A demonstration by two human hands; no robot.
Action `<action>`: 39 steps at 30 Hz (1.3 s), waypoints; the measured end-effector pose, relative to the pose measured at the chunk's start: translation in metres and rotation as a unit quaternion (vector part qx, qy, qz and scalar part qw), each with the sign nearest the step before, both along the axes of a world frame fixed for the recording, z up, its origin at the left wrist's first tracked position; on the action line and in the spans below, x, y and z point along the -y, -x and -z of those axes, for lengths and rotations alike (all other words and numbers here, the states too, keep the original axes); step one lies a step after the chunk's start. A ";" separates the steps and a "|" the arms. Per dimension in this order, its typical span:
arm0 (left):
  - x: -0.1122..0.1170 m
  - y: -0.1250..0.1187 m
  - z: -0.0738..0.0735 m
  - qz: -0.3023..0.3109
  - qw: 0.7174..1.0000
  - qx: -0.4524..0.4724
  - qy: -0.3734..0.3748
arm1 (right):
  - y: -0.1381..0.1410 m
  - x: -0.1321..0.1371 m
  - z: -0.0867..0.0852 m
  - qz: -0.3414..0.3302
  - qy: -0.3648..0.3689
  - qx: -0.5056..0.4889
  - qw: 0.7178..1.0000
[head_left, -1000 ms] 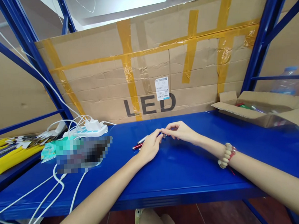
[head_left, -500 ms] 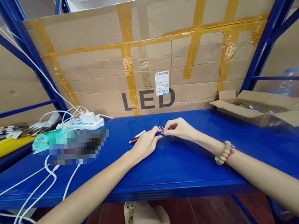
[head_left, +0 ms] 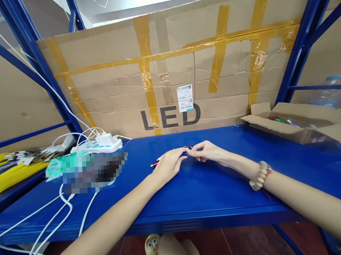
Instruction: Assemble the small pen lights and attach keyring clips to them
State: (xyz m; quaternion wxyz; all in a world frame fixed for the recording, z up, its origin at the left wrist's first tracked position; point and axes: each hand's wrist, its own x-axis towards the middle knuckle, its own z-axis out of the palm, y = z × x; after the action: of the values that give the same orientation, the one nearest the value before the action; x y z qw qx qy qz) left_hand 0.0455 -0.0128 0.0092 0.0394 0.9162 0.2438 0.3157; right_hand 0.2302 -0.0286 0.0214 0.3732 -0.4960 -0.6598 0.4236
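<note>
My left hand [head_left: 170, 163] rests low over the blue table, its fingers closed around a slim blue pen-like tube [head_left: 185, 153], of which only a short end shows. From under that palm stick out the end of a red pen-like tube [head_left: 154, 164] and a bit of a silver one [head_left: 158, 158]. My right hand [head_left: 207, 152] pinches with thumb and forefinger at the blue tube's right end. Just behind the fingertips lie small red and dark metal parts [head_left: 189, 146], too small to make out. Both hands nearly touch.
On the blue table [head_left: 208, 194], a white power strip [head_left: 114, 145] with plugs and cables stands at the left, by a green packet [head_left: 54, 168] and a blurred-out object. An open cardboard box [head_left: 299, 126] sits at the right. A taped cardboard sheet [head_left: 114, 88] closes the back.
The left hand has slid over the red and silver tubes, so less of them shows. The right hand keeps its pinch at the blue tube's end. The view has tilted slightly.
</note>
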 end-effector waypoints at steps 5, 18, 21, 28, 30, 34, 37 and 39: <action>-0.004 -0.002 0.002 -0.023 1.000 -0.009 -0.002 | 0.000 -0.005 0.003 0.011 -0.017 0.017 1.000; -0.010 -0.001 0.004 -0.084 0.995 -0.030 0.036 | -0.005 -0.006 0.004 0.062 -0.420 0.208 0.881; -0.007 -0.002 0.005 -0.071 0.996 -0.036 0.036 | -0.007 -0.005 0.005 0.059 -0.454 0.222 0.861; -0.006 -0.002 0.005 -0.035 0.997 -0.066 0.030 | -0.009 -0.004 0.002 0.048 -0.473 0.230 0.849; -0.004 -0.002 0.005 -0.040 0.996 -0.073 0.034 | -0.010 -0.004 0.002 0.039 -0.461 0.214 0.861; -0.001 -0.002 0.004 -0.031 0.996 -0.071 0.050 | -0.010 -0.005 0.002 0.026 -0.428 0.180 0.885; 0.000 -0.002 0.004 -0.020 0.996 -0.065 0.059 | -0.010 -0.007 0.005 0.028 -0.402 0.166 0.900; 0.000 -0.002 0.005 -0.020 0.996 -0.061 0.057 | -0.010 -0.008 0.007 0.031 -0.385 0.157 0.909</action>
State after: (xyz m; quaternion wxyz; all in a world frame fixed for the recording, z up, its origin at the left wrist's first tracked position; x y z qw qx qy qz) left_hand 0.0470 -0.0130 0.0043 0.0705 0.9249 0.2813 0.2458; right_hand 0.2398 -0.0207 0.0147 0.4392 -0.3943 -0.8061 0.0418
